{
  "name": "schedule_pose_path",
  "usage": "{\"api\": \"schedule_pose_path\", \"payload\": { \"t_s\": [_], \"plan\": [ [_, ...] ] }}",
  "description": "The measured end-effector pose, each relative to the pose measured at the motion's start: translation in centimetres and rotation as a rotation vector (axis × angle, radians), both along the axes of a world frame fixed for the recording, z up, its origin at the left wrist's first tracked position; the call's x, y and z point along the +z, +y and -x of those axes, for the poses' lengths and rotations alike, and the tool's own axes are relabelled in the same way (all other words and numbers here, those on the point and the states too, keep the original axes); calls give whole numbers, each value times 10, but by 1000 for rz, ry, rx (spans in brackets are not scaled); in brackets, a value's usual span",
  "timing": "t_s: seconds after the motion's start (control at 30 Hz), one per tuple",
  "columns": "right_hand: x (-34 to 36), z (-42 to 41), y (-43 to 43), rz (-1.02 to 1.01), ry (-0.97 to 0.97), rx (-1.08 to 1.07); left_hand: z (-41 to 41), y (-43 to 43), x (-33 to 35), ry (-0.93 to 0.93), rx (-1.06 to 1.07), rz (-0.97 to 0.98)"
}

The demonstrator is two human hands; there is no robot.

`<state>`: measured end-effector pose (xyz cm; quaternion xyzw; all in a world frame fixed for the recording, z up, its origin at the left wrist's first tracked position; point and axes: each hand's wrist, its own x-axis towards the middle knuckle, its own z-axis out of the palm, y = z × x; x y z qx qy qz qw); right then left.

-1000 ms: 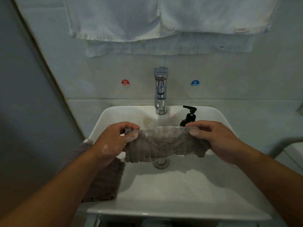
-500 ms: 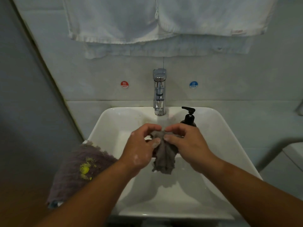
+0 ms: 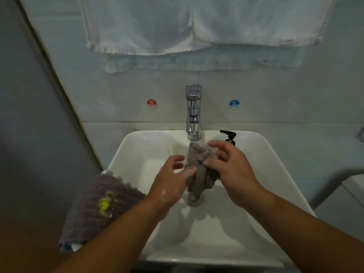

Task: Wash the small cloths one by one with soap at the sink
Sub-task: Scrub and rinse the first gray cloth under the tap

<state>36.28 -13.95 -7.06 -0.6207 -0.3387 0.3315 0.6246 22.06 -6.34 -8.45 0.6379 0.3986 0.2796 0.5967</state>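
A bunched grey cloth [image 3: 198,170] hangs over the white sink [image 3: 137,154], its top just under the chrome tap [image 3: 193,113]. My right hand [image 3: 232,170] grips the cloth from the right, thumb pressed into it. My left hand [image 3: 173,182], with soap foam on its back, has its fingers fairly straight and its fingertips touching the cloth's left side. A black soap pump [image 3: 229,136] stands behind my right hand. A purple-grey cloth [image 3: 94,209] with a yellow stain lies over the sink's left rim.
White towels [image 3: 197,32] hang on the wall above the tap. Red hot [image 3: 151,103] and blue cold [image 3: 234,104] stickers flank the tap. The drain [image 3: 194,200] sits below the held cloth. A grey wall closes in on the left.
The cloth was stretched wide between both hands, then bunched together. It has since risen toward the tap, and my left hand has loosened to a fingertip touch.
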Motion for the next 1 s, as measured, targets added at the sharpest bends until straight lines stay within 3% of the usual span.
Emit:
{"api": "schedule_pose_path", "payload": {
  "t_s": [0.07,0.17,0.27,0.37,0.43,0.57,0.73,0.87,1.0],
  "plan": [
    [3,0,-1,-58,139,40,-1,-6,4,-23,-91,138],
    [-2,2,-1,-66,237,57,-6,-10,4,-109,-32,179],
    [-5,5,-3,34,201,11,-8,-9,-3,-109,51,33],
    [-3,7,-4,108,217,28,-6,-7,-6,-13,48,-203],
    [-2,4,-1,137,235,24,-5,-8,-5,-12,19,-257],
    [-2,1,8,93,162,9,-8,-13,0,-59,34,-207],
    [-4,9,15,36,-52,-215,-18,-31,4,-131,89,108],
    [-8,17,8,141,-212,-185,-23,-24,3,-108,253,-84],
    [-7,40,-10,24,-455,-20,-24,-12,3,-17,323,-195]
  ]
}}
